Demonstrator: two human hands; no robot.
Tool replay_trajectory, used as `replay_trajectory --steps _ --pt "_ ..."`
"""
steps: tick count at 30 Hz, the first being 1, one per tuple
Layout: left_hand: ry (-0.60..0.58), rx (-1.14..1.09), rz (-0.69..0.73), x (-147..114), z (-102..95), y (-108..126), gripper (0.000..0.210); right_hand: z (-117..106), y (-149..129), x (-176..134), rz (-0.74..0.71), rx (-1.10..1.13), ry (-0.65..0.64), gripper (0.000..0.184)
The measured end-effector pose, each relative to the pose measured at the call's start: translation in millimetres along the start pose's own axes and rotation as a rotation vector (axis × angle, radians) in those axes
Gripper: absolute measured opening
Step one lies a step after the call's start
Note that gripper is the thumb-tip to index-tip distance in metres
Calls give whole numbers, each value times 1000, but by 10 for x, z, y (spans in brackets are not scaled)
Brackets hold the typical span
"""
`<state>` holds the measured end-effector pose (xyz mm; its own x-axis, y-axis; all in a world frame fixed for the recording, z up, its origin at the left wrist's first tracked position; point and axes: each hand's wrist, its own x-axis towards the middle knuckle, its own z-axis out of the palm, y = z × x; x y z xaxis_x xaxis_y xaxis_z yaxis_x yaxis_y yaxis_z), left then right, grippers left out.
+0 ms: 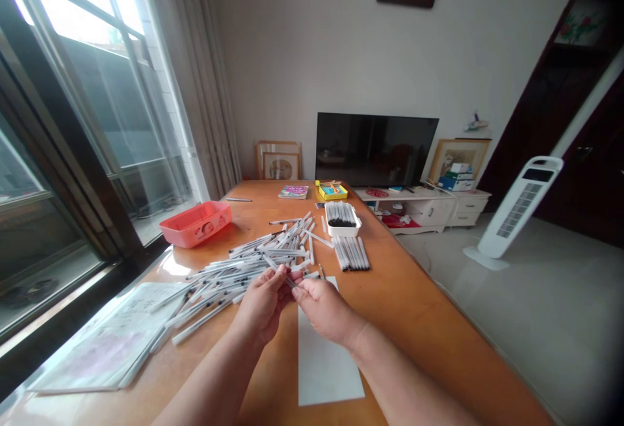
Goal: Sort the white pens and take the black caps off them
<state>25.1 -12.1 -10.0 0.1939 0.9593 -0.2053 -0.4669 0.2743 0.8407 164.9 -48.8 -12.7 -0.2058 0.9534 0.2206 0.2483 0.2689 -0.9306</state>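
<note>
Pen [272, 263] sat pinched by the left grip [266, 299] and right grip [325, 310], both closed on it, above the counter [414, 328], near the scattered pens [244, 268] and the far end of a white sheet [329, 371].

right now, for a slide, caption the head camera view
Left hand and right hand hold a pen over a table strewn with loose pens.

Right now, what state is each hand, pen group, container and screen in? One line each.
Left hand: gripping a pen
Right hand: gripping the same pen
Loose pens: heaped, pointing various ways
Row of pens: laid side by side
Red box: open, upright
White container: open, holding pens
Yellow box: open
Television: screen dark
</note>
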Motion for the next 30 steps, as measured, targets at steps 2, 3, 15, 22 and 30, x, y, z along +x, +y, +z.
replay_trajectory --steps 2,3,15,22,30 --pt "25 -16 3 6 16 -1 10 12 11 0 -30 -125 28 25" --pt "38 -24 6 9 20 -1 10 17 13 -5 -30 -190 40 26" --pt "110 -62 73 15 92 -20 18 73 -149 -46 46 -580 79 35" --pt "302 -125 227 123 -209 267 12 106 -112 -138 77 -765 110 23" --pt "133 -65 135 132 -233 188 14 39 16 -79 3 -854 88 24"
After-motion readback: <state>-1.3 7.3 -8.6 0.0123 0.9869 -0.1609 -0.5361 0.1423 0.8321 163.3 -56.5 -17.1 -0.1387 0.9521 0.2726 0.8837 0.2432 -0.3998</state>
